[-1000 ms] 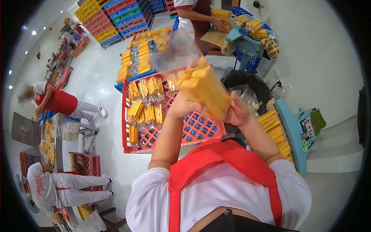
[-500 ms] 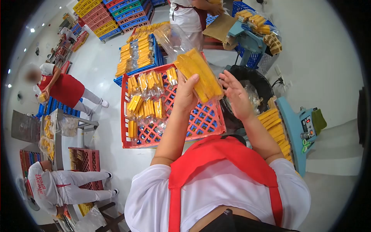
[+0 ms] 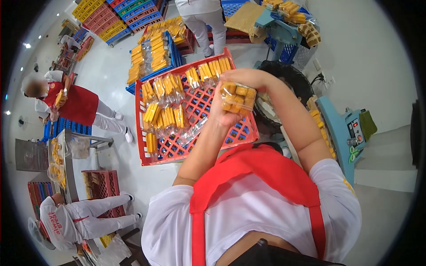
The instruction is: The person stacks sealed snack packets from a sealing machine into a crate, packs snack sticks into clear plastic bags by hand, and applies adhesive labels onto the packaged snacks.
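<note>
A clear plastic bag of yellow sticks (image 3: pixel 238 99) is held over the red crate's right side, the cut ends of several sticks facing me. My left hand (image 3: pixel 220 111) is closed around its left side and near edge. Across the far side of the bag bends my right hand (image 3: pixel 245 77), palm against it, most of its fingers hidden. Below lies the red lattice crate (image 3: pixel 221 141), with several similar bagged bundles (image 3: pixel 168 86) in rows at its far and left parts. A flat clear plastic piece (image 3: pixel 193 132) lies among them.
A blue crate (image 3: pixel 171 71) of bagged sticks stands beyond. At right are a black-lined bin (image 3: pixel 290 75), a teal sealing machine (image 3: pixel 341 135) and loose yellow sticks (image 3: pixel 320 126). Co-workers stand at far left (image 3: pixel 80 102), lower left (image 3: pixel 88 217) and top (image 3: pixel 199 20).
The bag has turned from lengthwise to end-on. My right hand has moved from open beside it onto its far side. The co-worker at the top has shifted left.
</note>
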Tool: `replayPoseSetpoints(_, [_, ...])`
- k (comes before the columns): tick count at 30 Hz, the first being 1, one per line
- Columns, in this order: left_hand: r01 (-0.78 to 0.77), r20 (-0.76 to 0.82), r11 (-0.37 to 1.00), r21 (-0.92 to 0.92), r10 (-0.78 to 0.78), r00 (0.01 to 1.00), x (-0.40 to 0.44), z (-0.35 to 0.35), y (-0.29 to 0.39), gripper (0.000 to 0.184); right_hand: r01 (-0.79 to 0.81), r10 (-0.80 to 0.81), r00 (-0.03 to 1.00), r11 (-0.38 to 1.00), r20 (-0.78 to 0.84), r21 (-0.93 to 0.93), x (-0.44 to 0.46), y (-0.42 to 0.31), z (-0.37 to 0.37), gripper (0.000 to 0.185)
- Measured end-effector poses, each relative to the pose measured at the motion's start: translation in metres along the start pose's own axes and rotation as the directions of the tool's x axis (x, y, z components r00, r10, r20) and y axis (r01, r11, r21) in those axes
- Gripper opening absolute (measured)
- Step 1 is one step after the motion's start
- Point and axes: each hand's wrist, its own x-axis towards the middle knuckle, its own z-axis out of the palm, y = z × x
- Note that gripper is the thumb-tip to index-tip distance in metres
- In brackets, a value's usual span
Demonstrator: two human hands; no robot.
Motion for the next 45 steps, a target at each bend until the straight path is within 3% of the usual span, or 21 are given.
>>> replayPoseSetpoints(5, [-0.055, -0.117, 0.998, -0.006, 0.054, 0.992, -0.003, -0.005, -0.005, 0.049, -0.095, 0.085, 0.993, 0.987, 0.076, 0.131, 0.012, 0.018, 0.003, 0.046])
replayPoseSetpoints(7, [-0.029, 0.049, 0.995, -0.095, 0.034, 0.998, 0.0, -0.008, -0.002, 0.049, 0.002, -0.034, 0.994, 0.958, -0.107, -0.287, 0.012, 0.014, 0.003, 0.047])
replayPoseSetpoints(8, [-0.031, 0.05, 0.995, -0.1, 0.037, 0.998, -0.001, -0.008, 0.0, 0.049, 0.0, -0.031, 0.994, 0.957, -0.103, -0.29, 0.006, 0.008, 0.002, 0.047])
replayPoseSetpoints(9, [-0.042, 0.156, 0.997, -0.063, 0.052, 0.986, -0.004, -0.008, 0.002, 0.051, 0.138, -0.288, 0.904, 0.896, -0.315, -0.421, -0.005, 0.0, 0.0, 0.05])
replayPoseSetpoints(10, [0.012, 0.317, 1.0, -0.011, -0.008, 0.949, -0.01, -0.003, 0.007, 0.052, 0.226, -0.535, 0.71, 0.789, -0.458, -0.571, -0.012, -0.004, -0.003, 0.053])
replayPoseSetpoints(11, [0.046, 0.467, 0.997, 0.056, -0.067, 0.882, -0.015, 0.001, 0.012, 0.055, 0.234, -0.479, 0.663, 0.863, -0.576, -0.448, -0.011, 0.001, -0.017, 0.054])
replayPoseSetpoints(12, [0.039, 0.467, 0.998, 0.047, -0.057, 0.882, -0.017, 0.006, 0.012, 0.055, 0.249, -0.398, 0.615, 0.917, -0.68, -0.312, -0.012, 0.008, -0.031, 0.055])
replayPoseSetpoints(14, [-0.001, 0.397, 0.996, 0.092, -0.036, 0.917, -0.022, 0.014, 0.012, 0.056, 0.217, -0.225, 0.775, 0.972, -0.591, -0.086, -0.028, 0.001, -0.045, 0.053])
replayPoseSetpoints(15, [0.024, 0.323, 0.999, -0.031, -0.013, 0.946, -0.023, 0.019, 0.01, 0.056, 0.219, -0.219, 0.842, 0.974, -0.494, -0.058, -0.033, 0.002, -0.05, 0.041])
replayPoseSetpoints(16, [0.019, 0.328, 0.999, -0.038, -0.006, 0.944, -0.023, 0.018, 0.009, 0.056, 0.215, -0.219, 0.845, 0.974, -0.488, -0.065, -0.034, 0.01, -0.056, 0.041])
replayPoseSetpoints(20, [0.273, 0.463, 0.962, -0.01, -0.237, 0.854, -0.015, 0.022, -0.002, 0.052, 0.184, -0.036, 0.942, 0.887, -0.334, 0.424, -0.021, 0.059, -0.064, 0.018])
replayPoseSetpoints(22, [0.055, 0.174, 0.997, -0.059, -0.044, 0.984, -0.019, 0.034, -0.014, 0.05, 0.188, -0.02, 0.958, 0.797, -0.286, 0.574, -0.019, 0.072, -0.055, 0.017])
replayPoseSetpoints(27, [0.071, 0.182, 0.997, -0.03, -0.065, 0.981, -0.014, 0.026, -0.016, 0.049, 0.218, -0.014, 0.947, 0.759, -0.32, 0.614, -0.022, 0.077, -0.044, 0.017])
replayPoseSetpoints(29, [0.115, 0.22, 0.983, -0.146, -0.081, 0.972, -0.014, 0.025, -0.017, 0.044, 0.22, -0.003, 0.94, 0.771, -0.341, 0.598, -0.025, 0.08, -0.049, 0.016])
replayPoseSetpoints(32, [-0.02, 0.248, 0.998, 0.064, 0.004, 0.969, -0.023, 0.018, -0.005, 0.052, 0.313, -0.092, 0.844, 0.885, -0.529, 0.346, -0.034, 0.082, -0.066, 0.013])
replayPoseSetpoints(34, [-0.063, 0.21, 0.998, 0.003, 0.061, 0.976, -0.035, 0.01, 0.013, 0.062, 0.435, -0.244, 0.67, 0.894, -0.701, 0.105, -0.053, 0.055, -0.066, 0.016])
replayPoseSetpoints(37, [-0.356, 0.205, 0.886, 0.297, 0.305, 0.93, -0.041, -0.006, 0.026, 0.062, 0.396, -0.369, 0.671, 0.912, -0.644, -0.11, -0.07, 0.031, -0.055, 0.016])
replayPoseSetpoints(40, [-0.467, 0.17, 0.746, 0.475, 0.443, 0.88, -0.036, -0.013, 0.026, 0.069, 0.418, -0.301, 0.774, 0.904, -0.557, 0.093, -0.084, 0.004, -0.031, 0.019])
replayPoseSetpoints(41, [-0.48, 0.197, 0.785, 0.391, 0.438, 0.877, -0.036, -0.02, 0.03, 0.067, 0.418, -0.302, 0.775, 0.904, -0.555, 0.093, -0.092, -0.003, -0.029, 0.019])
replayPoseSetpoints(43, [-0.493, 0.219, 0.809, 0.32, 0.443, 0.869, -0.038, -0.024, 0.034, 0.064, 0.423, -0.355, 0.905, 0.692, -0.234, 0.585, -0.106, -0.01, -0.025, 0.029])
replayPoseSetpoints(45, [-0.495, 0.253, 0.835, 0.239, 0.438, 0.862, -0.04, -0.032, 0.039, 0.06, 0.398, -0.305, 0.914, 0.798, -0.266, 0.452, -0.109, -0.008, -0.013, 0.032])
